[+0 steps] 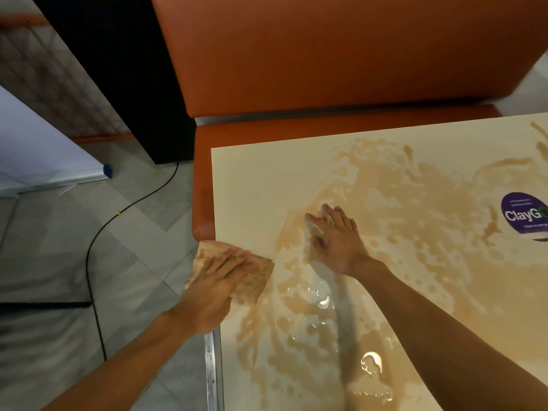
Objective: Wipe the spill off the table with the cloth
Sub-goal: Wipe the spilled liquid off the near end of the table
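A wide light-brown spill (pixel 421 221) covers much of the cream table (pixel 249 179), with wet puddles near the front. My left hand (pixel 213 286) presses flat on a soaked tan cloth (pixel 255 280) that hangs over the table's left edge. My right hand (pixel 335 235) lies flat, fingers spread, on a small wet cloth piece (pixel 315 231) in the spill near the table's middle; most of that piece is hidden under the fingers.
An orange bench seat (pixel 326 54) stands behind and left of the table. A purple round sticker (pixel 525 215) is on the table at the right. A black cable (pixel 98 244) runs over the tiled floor at left.
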